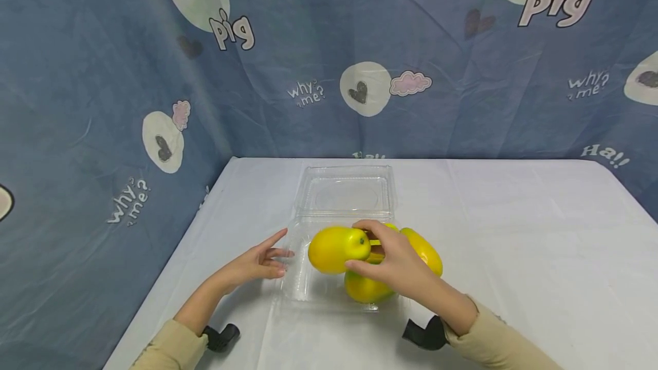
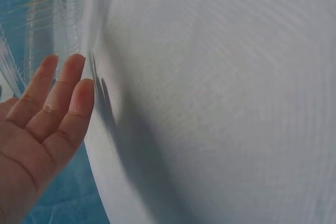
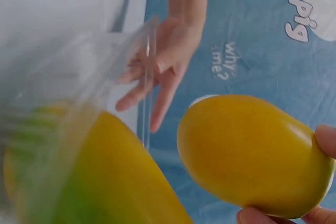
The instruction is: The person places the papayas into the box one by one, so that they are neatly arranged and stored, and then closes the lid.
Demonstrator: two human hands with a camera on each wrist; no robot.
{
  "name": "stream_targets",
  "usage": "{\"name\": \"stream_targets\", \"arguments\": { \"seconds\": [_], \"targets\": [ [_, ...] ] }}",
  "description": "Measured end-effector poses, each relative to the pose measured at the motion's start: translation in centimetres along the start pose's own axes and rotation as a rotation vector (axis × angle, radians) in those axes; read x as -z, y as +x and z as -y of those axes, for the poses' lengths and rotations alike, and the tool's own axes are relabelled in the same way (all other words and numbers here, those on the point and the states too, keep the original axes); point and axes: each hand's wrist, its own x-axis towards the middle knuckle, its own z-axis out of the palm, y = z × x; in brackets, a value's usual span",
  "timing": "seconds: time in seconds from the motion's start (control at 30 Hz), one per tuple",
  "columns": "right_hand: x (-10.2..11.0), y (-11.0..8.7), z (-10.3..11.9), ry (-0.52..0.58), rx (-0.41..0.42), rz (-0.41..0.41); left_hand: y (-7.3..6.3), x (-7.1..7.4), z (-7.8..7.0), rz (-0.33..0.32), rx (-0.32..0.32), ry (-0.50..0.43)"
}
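My right hand (image 1: 396, 261) grips a yellow oval fruit (image 1: 331, 250), greenish at its stem end, above the clear plastic box (image 1: 303, 290). Fingers and thumb pinch its narrower end in the right wrist view, where the fruit (image 3: 252, 153) hangs apart from a green-and-yellow fruit (image 3: 110, 177). Other yellow fruits lie below and behind that hand, among them a greenish one (image 1: 365, 287) and a long one (image 1: 424, 250); the hand partly hides them. My left hand (image 1: 252, 264) is beside the box's left edge, fingers spread and holding nothing; whether its fingertips touch the plastic I cannot tell.
The box's hinged lid (image 1: 344, 190) lies folded back behind it on the white tablecloth (image 1: 514, 256). A blue printed curtain (image 1: 329, 33) rises along the back and left of the table. Black straps (image 1: 426, 333) with mounts are on both wrists.
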Motion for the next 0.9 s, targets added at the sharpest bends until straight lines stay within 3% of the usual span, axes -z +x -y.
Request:
{"name": "stream_targets", "arguments": {
  "seconds": [0.17, 0.4, 0.9],
  "targets": [
    [-1.1, 0.1, 0.0, -0.099, -0.007, 0.034, 0.0, 0.0, 0.0, -0.005, 0.002, -0.003],
    [-2.6, 0.0, -0.1, -0.215, 0.056, 0.071, 0.1, -0.1, 0.0, -0.009, 0.003, 0.003],
    [-5.0, 0.2, -0.5, -0.335, 0.054, 0.13, 0.1, 0.0, 0.0, -0.021, 0.016, 0.01]
  ]
}}
